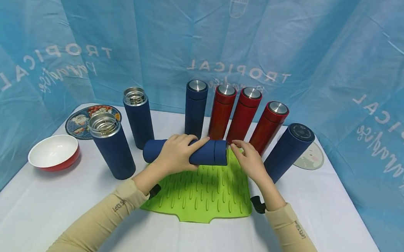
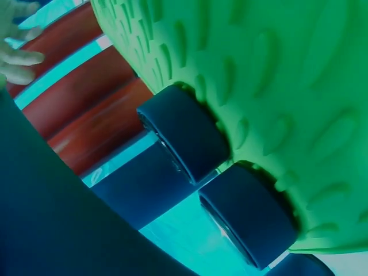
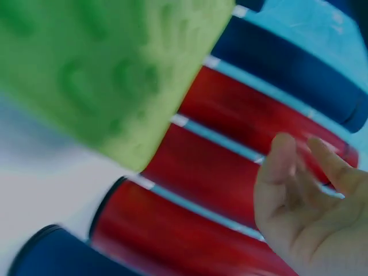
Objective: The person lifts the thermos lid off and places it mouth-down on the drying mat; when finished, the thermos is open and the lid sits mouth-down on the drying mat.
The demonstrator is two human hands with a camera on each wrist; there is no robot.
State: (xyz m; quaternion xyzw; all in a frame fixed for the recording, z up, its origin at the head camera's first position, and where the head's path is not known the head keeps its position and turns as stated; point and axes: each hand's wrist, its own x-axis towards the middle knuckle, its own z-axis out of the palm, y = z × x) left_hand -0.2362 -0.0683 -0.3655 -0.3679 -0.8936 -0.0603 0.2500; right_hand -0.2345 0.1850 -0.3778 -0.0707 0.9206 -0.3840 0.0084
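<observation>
My left hand (image 1: pixel 176 151) grips a dark blue thermos bottle (image 1: pixel 208 153) that lies sideways above the green ridged mat (image 1: pixel 204 195). Its capped end points right. Close to that end is my right hand (image 1: pixel 250 161), fingers loosely bent; the right wrist view shows nothing held in this hand (image 3: pixel 316 213). Two dark blue lids, one (image 2: pixel 184 132) beside the other (image 2: pixel 250 215), rest on the mat in the left wrist view; the head view hides them. To the left stand two uncapped blue thermos bottles, one nearer (image 1: pixel 114 147) and one farther (image 1: pixel 139 122).
Behind the mat stand a capped blue thermos (image 1: pixel 195 110) and three red ones, including the rightmost (image 1: pixel 269 126). Another capped blue thermos (image 1: pixel 288 152) is at the right, by a pale round mat (image 1: pixel 311 157). Left lie a red-and-white bowl (image 1: pixel 54 151) and a patterned round mat (image 1: pixel 78 124).
</observation>
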